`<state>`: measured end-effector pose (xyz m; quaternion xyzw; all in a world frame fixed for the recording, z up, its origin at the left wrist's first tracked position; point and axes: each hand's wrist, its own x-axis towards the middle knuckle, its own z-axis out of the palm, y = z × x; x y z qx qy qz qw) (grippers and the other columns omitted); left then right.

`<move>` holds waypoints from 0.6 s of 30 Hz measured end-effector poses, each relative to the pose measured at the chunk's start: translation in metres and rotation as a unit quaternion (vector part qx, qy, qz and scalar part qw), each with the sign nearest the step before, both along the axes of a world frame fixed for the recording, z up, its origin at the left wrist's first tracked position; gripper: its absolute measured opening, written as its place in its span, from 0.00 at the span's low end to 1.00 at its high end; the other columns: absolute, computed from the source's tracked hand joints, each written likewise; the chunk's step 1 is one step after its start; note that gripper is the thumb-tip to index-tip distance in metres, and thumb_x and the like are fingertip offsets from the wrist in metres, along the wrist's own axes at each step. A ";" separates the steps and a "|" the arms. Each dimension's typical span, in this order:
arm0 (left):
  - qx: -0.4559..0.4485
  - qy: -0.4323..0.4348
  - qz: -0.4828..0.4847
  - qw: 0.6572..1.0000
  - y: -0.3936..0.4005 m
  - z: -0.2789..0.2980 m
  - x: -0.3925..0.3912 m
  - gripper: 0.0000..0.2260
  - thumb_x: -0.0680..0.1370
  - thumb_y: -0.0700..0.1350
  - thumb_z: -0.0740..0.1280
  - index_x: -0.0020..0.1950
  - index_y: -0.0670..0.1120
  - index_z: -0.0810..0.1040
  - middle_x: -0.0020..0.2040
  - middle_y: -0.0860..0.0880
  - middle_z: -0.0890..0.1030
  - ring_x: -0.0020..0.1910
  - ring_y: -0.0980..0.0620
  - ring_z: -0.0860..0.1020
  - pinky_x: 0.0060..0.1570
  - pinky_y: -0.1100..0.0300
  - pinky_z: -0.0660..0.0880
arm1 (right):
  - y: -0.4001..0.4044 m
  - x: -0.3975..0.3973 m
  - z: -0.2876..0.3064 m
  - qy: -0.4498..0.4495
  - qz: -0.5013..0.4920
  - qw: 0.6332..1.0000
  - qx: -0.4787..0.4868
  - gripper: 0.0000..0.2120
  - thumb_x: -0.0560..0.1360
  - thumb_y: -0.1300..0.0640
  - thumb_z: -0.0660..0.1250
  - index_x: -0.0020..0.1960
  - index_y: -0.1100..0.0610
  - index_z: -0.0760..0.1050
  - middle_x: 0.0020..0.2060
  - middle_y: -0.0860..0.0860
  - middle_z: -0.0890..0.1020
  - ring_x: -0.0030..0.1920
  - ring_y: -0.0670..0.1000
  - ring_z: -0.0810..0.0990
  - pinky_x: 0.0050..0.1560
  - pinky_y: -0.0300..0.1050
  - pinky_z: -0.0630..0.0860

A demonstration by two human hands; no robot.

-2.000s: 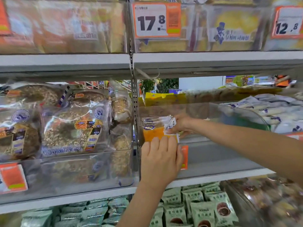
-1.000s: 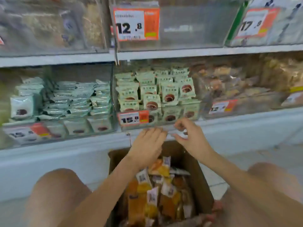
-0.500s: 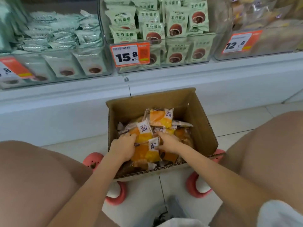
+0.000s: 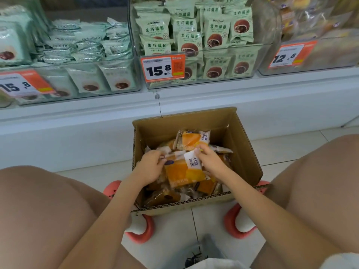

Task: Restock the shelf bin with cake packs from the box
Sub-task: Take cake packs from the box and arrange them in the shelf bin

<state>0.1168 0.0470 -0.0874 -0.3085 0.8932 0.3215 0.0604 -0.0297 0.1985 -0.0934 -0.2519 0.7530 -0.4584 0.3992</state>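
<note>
An open cardboard box (image 4: 246, 152) sits on the floor between my knees, holding several orange-and-white cake packs. My left hand (image 4: 150, 167) grips the left edge of the top cake pack (image 4: 180, 171). My right hand (image 4: 210, 162) pinches the white labelled corner of the same pack. Another cake pack (image 4: 194, 139) leans against the pile at the back of the box. The shelf bin being restocked is out of view above.
The bottom shelf in front holds clear bins of green snack packs (image 4: 196, 35) with a 15.8 price tag (image 4: 162, 68), and a 12.8 tag (image 4: 289, 55) at right. My pink shoes (image 4: 141, 228) flank the box. The white shelf base (image 4: 77, 133) stands right behind it.
My view dropped from the upper shelf bin to the box on the floor. Both hands left the bin, reached into the box and now hold a top cake pack, lifting it slightly.
</note>
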 end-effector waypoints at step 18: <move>0.317 0.274 0.326 0.848 0.043 0.049 -0.024 0.27 0.82 0.58 0.45 0.49 0.43 0.78 0.42 0.42 0.81 0.39 0.50 0.80 0.38 0.65 0.75 | 0.011 0.022 0.016 0.240 -0.201 0.946 -0.083 0.11 0.82 0.50 0.51 0.42 0.51 0.65 0.34 0.47 0.77 0.29 0.43 0.73 0.26 0.34 0.65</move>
